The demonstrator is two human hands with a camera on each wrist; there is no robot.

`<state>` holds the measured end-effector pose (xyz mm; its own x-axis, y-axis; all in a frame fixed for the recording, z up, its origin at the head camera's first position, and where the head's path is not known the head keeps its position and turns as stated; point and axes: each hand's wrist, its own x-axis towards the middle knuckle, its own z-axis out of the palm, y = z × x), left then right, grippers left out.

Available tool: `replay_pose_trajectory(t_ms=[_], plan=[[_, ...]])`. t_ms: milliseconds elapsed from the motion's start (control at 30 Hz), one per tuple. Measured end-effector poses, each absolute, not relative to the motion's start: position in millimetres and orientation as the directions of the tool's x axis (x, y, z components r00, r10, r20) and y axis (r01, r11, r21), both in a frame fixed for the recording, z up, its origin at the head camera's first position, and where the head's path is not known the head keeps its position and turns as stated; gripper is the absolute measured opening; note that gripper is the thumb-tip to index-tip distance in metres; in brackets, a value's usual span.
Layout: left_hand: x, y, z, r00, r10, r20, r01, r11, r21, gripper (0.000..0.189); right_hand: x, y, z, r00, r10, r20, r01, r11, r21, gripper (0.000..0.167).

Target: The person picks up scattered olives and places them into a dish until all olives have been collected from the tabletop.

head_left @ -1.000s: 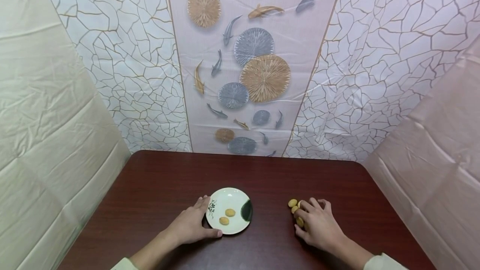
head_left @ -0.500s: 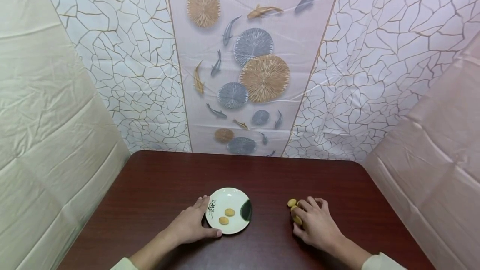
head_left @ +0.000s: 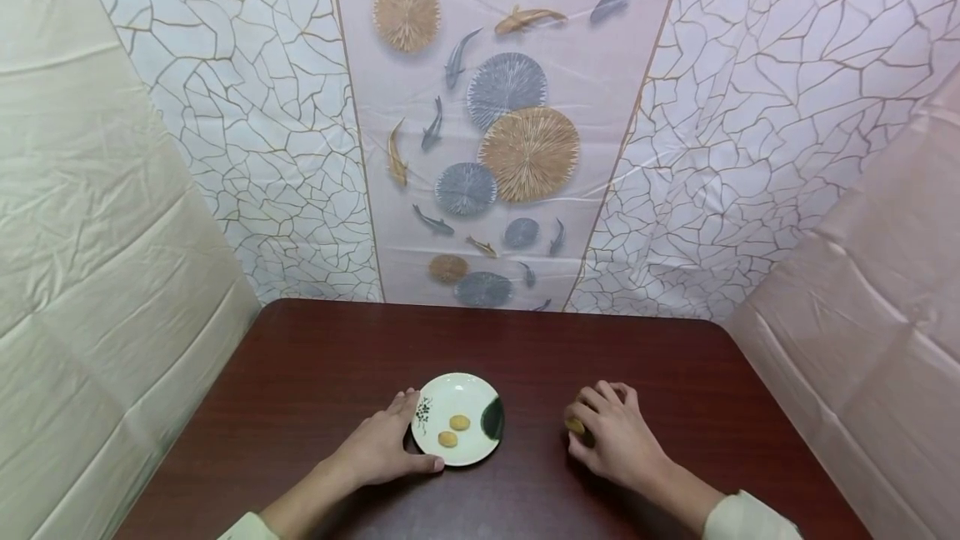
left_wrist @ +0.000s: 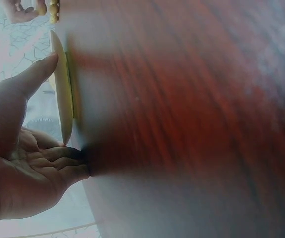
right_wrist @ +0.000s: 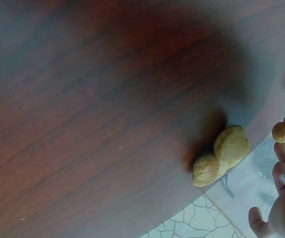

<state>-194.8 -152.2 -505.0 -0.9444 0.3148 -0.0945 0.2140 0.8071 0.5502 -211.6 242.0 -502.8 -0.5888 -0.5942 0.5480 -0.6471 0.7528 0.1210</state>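
Note:
A small white plate (head_left: 457,394) with a dark green patch and a dark floral motif lies on the table. My left hand (head_left: 381,448) holds its left side, the thumb at the near rim and the fingers along the left rim. Two yellow-brown oval pieces (head_left: 460,422) rest on the plate. My right hand (head_left: 618,442), to the plate's right, pinches a similar yellow-brown oval piece (right_wrist: 281,132) between thumb and fingers. More yellow-brown pieces (right_wrist: 231,146) lie on the table near that hand; in the head view the hand hides them.
The dark red-brown wooden table (head_left: 337,357) has rounded far corners. Patterned cloth with fish and round motifs (head_left: 528,155) hangs behind it. Plain pale cloth walls (head_left: 862,315) stand on both sides.
My right hand has closed on a yellow-brown piece and shifted a little left, toward the plate. The pieces beside it have gone out of sight in the head view. The left hand stays put.

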Motion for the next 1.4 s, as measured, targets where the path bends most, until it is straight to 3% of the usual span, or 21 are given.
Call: replay_pose_trajectory(t_ms=[300, 1033, 1400], plan=[[-196, -151, -504, -0.945, 0.314, -0.092, 0.217, 0.812, 0.542, 0.128, -217, 234, -499, -0.561, -0.596, 0.575, -0.662, 0.740, 0.120, 0.031], [-195, -151, -504, -0.947, 0.310, -0.090, 0.213, 0.811, 0.544, 0.127, -221, 217, -496, -0.588, -0.578, 0.566, -0.660, 0.747, 0.077, 0.027], [-194, -151, -504, -0.946, 0.310, -0.091, 0.212, 0.808, 0.549, 0.127, -223, 211, -494, -0.562, -0.584, 0.585, -0.677, 0.731, 0.080, 0.028]])
